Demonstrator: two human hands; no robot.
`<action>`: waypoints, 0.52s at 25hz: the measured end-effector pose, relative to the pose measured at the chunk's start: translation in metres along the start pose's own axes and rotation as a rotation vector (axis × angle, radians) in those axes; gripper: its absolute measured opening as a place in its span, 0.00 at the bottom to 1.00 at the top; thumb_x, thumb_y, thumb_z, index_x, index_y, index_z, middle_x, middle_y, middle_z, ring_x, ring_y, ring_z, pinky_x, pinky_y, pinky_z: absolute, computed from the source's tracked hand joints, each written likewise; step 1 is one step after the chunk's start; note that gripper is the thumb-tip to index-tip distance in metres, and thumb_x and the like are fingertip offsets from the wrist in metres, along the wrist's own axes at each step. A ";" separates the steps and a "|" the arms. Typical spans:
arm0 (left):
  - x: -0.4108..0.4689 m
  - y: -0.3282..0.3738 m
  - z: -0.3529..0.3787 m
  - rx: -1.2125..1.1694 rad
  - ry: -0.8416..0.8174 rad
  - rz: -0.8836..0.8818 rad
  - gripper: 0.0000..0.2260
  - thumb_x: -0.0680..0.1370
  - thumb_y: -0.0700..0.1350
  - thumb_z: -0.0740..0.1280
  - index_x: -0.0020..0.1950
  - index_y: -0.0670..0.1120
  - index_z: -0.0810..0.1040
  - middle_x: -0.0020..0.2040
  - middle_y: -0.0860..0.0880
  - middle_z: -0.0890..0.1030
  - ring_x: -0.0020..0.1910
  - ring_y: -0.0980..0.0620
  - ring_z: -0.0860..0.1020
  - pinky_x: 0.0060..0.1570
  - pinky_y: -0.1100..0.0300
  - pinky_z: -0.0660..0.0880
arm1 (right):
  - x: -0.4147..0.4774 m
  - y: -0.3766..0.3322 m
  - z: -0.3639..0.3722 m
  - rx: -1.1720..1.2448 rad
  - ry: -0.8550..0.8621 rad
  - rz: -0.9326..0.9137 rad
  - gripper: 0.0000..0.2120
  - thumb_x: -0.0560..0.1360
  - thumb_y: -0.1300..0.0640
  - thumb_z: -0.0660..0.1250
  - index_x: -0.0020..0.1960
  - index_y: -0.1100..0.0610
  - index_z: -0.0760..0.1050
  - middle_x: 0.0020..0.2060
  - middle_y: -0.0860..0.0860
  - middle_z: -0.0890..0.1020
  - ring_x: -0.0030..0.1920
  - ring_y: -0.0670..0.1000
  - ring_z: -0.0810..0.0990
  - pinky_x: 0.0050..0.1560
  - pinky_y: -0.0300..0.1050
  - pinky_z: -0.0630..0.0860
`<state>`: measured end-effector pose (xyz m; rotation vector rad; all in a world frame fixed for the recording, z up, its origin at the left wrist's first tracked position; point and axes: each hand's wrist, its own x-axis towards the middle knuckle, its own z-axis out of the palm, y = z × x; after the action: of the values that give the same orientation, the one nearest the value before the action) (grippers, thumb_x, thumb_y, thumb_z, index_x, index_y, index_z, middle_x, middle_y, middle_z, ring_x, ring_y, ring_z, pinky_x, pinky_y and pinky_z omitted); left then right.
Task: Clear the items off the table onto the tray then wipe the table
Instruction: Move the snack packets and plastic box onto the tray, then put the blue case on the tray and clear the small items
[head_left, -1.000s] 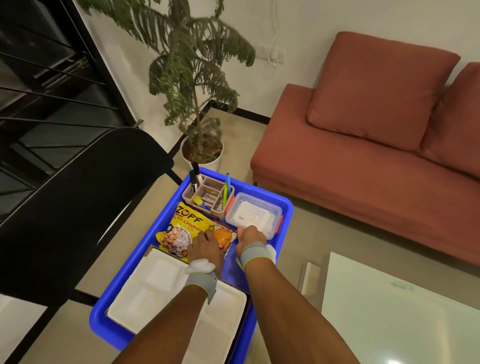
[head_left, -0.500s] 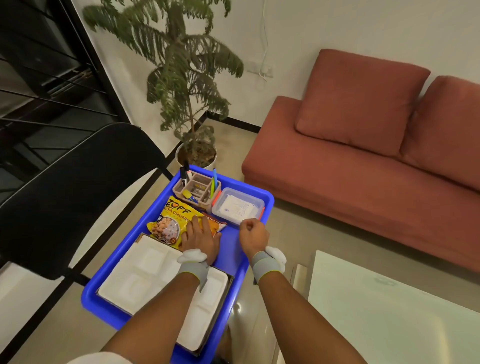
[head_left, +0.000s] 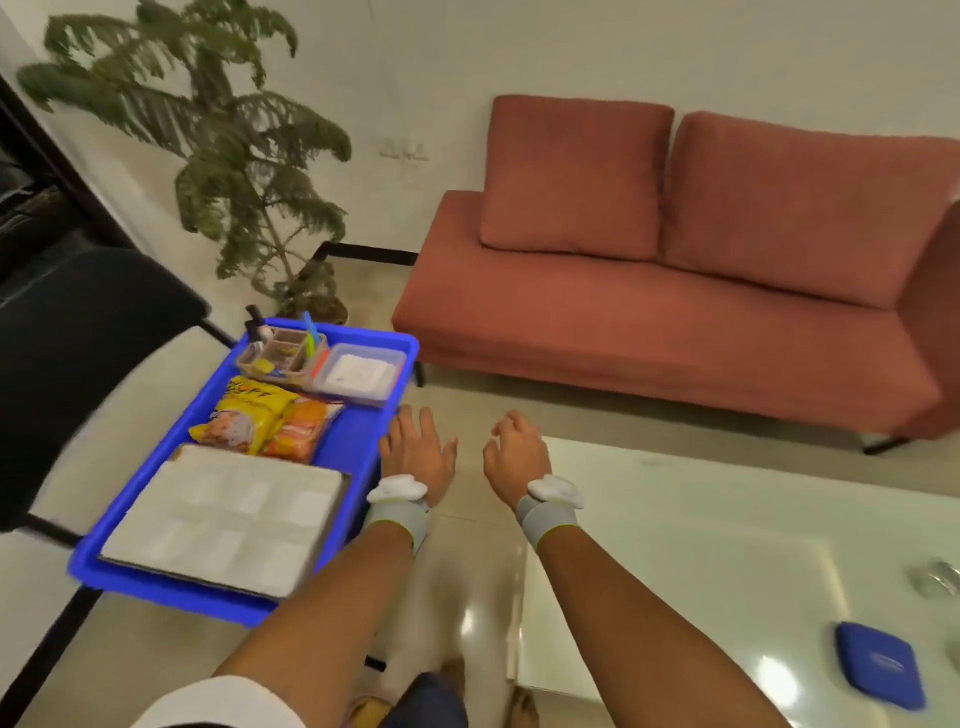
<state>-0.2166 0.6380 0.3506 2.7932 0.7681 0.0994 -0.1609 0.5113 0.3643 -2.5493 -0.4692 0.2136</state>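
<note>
2 hands (head_left: 418, 449) (head_left: 514, 447) now off tray (head_left: 156, 577)

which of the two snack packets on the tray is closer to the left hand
The orange snack packet, lying right of the yellow snack packet in the blue plastic tray, is closer to the left hand.

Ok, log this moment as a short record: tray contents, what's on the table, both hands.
tray: blue tray holds white compartment plate, yellow snack packet, orange snack packet, organizer with pens, clear lidded box
table: glass table with blue pad near its right end
left hand: empty, open, beside tray's right rim
right hand: empty, fingers loosely curled, at table's far corner
</note>
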 end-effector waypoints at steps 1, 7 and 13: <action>-0.007 0.021 0.007 -0.013 -0.018 0.052 0.25 0.75 0.55 0.66 0.66 0.42 0.70 0.67 0.37 0.69 0.64 0.38 0.69 0.58 0.46 0.67 | -0.012 0.021 -0.013 -0.050 -0.015 -0.007 0.14 0.77 0.58 0.61 0.60 0.61 0.75 0.71 0.57 0.68 0.67 0.60 0.70 0.64 0.48 0.67; -0.045 0.193 0.044 0.011 -0.268 0.436 0.22 0.79 0.58 0.57 0.65 0.44 0.68 0.64 0.40 0.70 0.60 0.39 0.72 0.58 0.48 0.68 | -0.088 0.157 -0.107 -0.173 0.063 0.275 0.19 0.77 0.52 0.61 0.66 0.59 0.72 0.76 0.55 0.61 0.73 0.57 0.63 0.71 0.48 0.62; -0.125 0.321 0.067 0.026 -0.378 0.751 0.22 0.80 0.58 0.56 0.68 0.44 0.65 0.67 0.41 0.65 0.62 0.40 0.71 0.58 0.48 0.66 | -0.175 0.277 -0.176 -0.041 0.195 0.671 0.15 0.78 0.57 0.60 0.61 0.64 0.72 0.67 0.59 0.70 0.66 0.59 0.70 0.62 0.46 0.67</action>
<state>-0.1560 0.2927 0.3656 2.8311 -0.3777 -0.3002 -0.2014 0.1415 0.3760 -2.6439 0.4723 0.1893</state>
